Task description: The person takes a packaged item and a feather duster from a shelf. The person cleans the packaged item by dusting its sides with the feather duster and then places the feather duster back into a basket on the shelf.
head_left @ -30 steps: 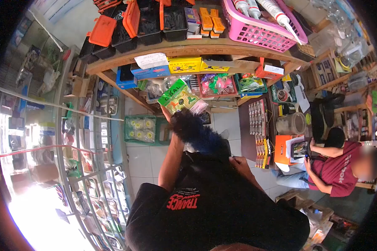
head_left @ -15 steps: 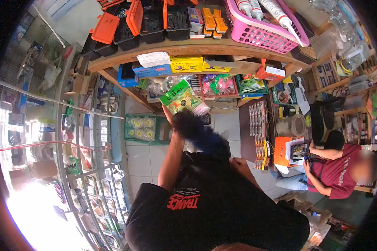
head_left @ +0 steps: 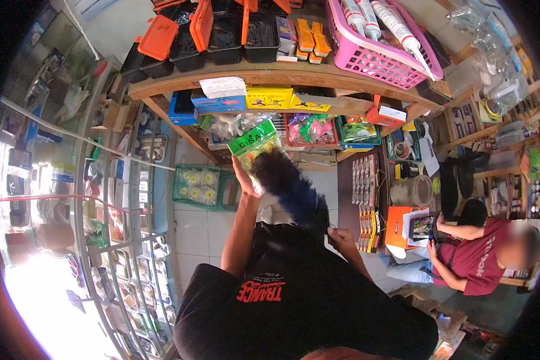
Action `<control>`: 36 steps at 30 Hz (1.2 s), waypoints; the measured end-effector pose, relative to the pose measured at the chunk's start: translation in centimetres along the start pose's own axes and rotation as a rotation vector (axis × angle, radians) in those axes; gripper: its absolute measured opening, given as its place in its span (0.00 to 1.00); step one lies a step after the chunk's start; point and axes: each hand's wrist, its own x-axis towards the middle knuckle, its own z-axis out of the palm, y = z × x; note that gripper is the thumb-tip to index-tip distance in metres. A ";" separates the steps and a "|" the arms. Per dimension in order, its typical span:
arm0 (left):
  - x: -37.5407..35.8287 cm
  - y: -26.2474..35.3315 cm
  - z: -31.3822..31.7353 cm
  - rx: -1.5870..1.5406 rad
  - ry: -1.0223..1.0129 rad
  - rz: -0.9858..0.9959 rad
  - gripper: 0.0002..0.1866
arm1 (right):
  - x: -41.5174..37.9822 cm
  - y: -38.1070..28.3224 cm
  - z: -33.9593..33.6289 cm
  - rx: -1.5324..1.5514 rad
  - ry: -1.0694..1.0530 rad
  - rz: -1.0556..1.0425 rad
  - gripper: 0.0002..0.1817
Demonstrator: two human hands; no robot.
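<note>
My left hand [head_left: 246,179] is closed on a clear plastic packet [head_left: 253,141] with a green header, held up below the shelf. A dark feather duster [head_left: 291,187], black to deep blue, lies across the packet's lower part and hides much of its yellowish contents. The duster runs back to my right hand [head_left: 341,239], whose fingers are closed around its handle end close to my black shirt. The handle itself is mostly hidden.
A wooden shelf [head_left: 270,77] ahead carries black bins with orange lids and a pink basket [head_left: 381,67] of tubes. Under it are trays of packets. A green crate [head_left: 197,186] stands on the floor. Glass cabinets line the left. A person [head_left: 468,255] in maroon sits right, holding a device.
The packet has tilted and dropped slightly, with the duster now covering more of its front. My right hand has shifted slightly. The view has moved a little.
</note>
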 end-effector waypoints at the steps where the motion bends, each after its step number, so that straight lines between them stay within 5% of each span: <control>1: -0.3 -0.2 0.9 -0.018 0.024 -0.005 0.42 | 0.1 -0.1 0.0 0.014 0.016 0.000 0.28; 15: -1.0 -0.3 1.7 -0.069 -0.196 -0.156 0.42 | 0.7 -1.0 0.2 -0.019 0.019 0.021 0.28; 16: -0.7 -0.3 0.2 0.003 -0.070 -0.127 0.42 | 0.8 -0.8 0.2 0.045 0.030 0.041 0.28; 19: 0.0 0.1 -0.7 -0.080 -0.291 -0.138 0.41 | 0.8 -1.1 0.7 0.131 0.054 0.086 0.28; 22: -1.0 -0.6 2.3 -0.018 0.031 -0.119 0.39 | 0.8 -2.3 0.7 0.043 0.061 0.076 0.28; 26: -0.2 0.1 -3.5 0.063 -0.154 -0.189 0.38 | 0.7 -2.5 0.9 0.106 0.087 0.092 0.29; 30: -1.3 -1.0 3.2 0.052 0.132 -0.135 0.38 | 0.9 -2.7 0.7 0.008 0.054 0.042 0.29; 33: -0.8 0.1 -1.8 0.069 -0.155 -0.220 0.36 | 0.8 -2.9 1.5 0.165 0.125 0.095 0.28; 36: -1.1 -0.8 0.8 0.074 0.057 -0.160 0.36 | 0.8 -3.0 1.1 0.040 0.049 0.131 0.28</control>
